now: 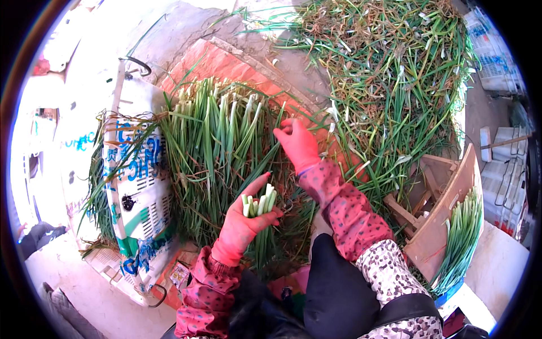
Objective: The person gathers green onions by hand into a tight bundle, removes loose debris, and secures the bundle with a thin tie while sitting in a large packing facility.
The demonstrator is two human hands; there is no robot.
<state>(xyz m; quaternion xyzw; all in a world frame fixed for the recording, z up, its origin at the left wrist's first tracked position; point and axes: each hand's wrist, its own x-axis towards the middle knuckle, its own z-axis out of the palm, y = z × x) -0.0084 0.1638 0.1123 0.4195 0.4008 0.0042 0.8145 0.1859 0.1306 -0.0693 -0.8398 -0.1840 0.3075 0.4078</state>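
My left hand (243, 222), in a pinkish-red glove, grips a small bunch of green stalks (264, 203), probably garlic shoots or scallions. Their pale ends point up and the green leaves hang below the fist. Gloved alike, my right hand (297, 144) is raised to the right of a large heap of the same stalks (216, 140). Its fingers are bent beside a single stalk (281, 112) with a pale tip; whether they pinch it cannot be seen. The heap stands with root ends upward, its leaves tangled with dry brown strands.
A white plastic crate (139, 169) with blue writing adjoins the heap on the left. Loose trimmings (394, 76) spread across the floor at upper right. At right, a wooden stool (444, 212) lies tipped beside a stalk bundle (459, 241). Orange sheeting (237, 63) covers some floor.
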